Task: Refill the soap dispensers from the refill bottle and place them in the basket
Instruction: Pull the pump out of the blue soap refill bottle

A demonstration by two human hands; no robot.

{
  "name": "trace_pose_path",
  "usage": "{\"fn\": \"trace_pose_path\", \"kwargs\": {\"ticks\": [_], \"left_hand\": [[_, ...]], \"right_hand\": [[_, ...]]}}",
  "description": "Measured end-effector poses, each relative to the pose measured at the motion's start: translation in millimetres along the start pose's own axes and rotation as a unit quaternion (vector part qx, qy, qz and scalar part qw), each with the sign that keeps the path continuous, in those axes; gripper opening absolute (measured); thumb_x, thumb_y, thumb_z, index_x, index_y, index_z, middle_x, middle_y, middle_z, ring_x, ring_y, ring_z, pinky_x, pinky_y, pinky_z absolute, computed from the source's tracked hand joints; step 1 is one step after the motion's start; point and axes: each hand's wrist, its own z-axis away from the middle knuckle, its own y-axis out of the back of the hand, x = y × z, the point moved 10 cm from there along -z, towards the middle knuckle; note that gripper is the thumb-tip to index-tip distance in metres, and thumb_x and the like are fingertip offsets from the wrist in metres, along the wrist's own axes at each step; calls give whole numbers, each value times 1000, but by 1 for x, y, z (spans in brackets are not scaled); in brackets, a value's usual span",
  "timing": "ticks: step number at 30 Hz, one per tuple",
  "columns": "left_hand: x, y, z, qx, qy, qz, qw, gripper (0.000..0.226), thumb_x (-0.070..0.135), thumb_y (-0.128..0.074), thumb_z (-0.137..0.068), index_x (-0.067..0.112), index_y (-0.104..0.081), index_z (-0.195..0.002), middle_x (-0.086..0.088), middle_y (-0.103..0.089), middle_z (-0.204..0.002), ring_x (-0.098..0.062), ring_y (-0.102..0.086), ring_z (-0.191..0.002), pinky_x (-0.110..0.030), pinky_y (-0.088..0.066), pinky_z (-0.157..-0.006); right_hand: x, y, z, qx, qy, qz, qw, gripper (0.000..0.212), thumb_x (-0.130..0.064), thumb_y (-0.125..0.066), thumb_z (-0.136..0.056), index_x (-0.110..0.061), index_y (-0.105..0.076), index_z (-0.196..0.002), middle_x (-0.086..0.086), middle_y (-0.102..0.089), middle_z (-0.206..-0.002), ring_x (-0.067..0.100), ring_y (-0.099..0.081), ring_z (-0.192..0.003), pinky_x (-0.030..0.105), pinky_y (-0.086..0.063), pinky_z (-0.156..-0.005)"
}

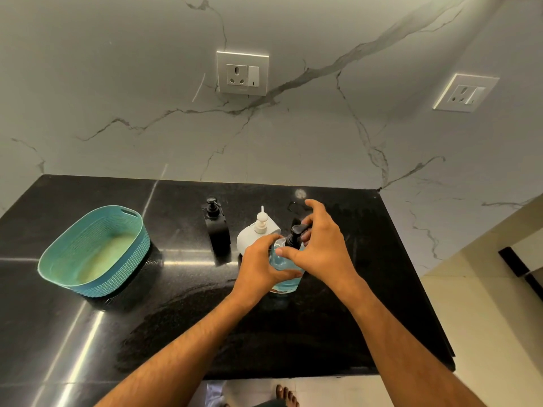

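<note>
I'm at the pump-off step, by my read; left hand is wrapped round the clear bottle w/ blue soap, steadying it upright on the black desk; right hand sits over the top, thumb and fingers curled at the black pump head, looks like a pinch at the collar, index lifted free; can't tell if the cap is loose yet.

White dispenser stands just behind, touching or nearly touching the left hand; black dispenser is to its left, apart; both w/ pumps on. Teal basket is well left, nothing in it.

Whether this blue bottle is the refill or a dispenser, can't say for sure. Next move, I judge: twist pump off w/ right hand while left keeps the body from turning; lift straight so the tube clears w/o dripping; risk is the bottle slipping on the glossy desk.
</note>
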Motion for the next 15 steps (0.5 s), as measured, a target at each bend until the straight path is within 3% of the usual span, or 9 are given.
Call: {"fn": "trace_pose_path", "kwargs": {"ticks": [3,6,9,11,15], "left_hand": [[2,0,0,-3,-3,4,1000,62,44,-96,-65,26,-65,-116,12,-72,-108,-7,-70,-104,-32,-61,-88],[7,1,1,-2,-11,10,1000,61,40,-96,-65,23,-66,-116,12,-71,-107,-4,-68,-104,-23,-59,-88],[10,0,1,-7,-15,14,1000,63,48,-90,-64,22,-65,-116,14,-70,-107,-4,-67,-105,-17,-56,-87],[9,0,2,-8,-15,1,1000,67,52,-89,-63,25,-62,-118,17,-67,-109,-1,-65,-107,-14,-54,-89],[6,-1,2,-16,-7,-1,1000,68,39,-95,-63,27,-59,-119,20,-64,-109,8,-62,-108,-6,-49,-87]], "right_hand": [[-2,1,4,9,1,-22,1000,97,-15,-91,-71,-21,-34,-148,-12,-62,-94,5,-65,-85,28,-59,-89],[-4,-3,5,-14,17,-57,998,97,0,-83,-70,-21,-33,-150,-10,-67,-97,4,-67,-91,29,-59,-91],[0,-4,5,-5,-6,-45,999,96,-23,-94,-67,-23,-38,-145,-13,-60,-103,3,-63,-92,19,-54,-87],[3,0,6,25,-21,-9,999,79,-38,-96,-65,-22,-50,-127,-13,-58,-98,3,-60,-85,17,-52,-79],[0,1,7,48,14,-4,999,36,-20,-88,-71,-17,-66,-100,-4,-66,-92,9,-64,-83,31,-60,-78]]}}
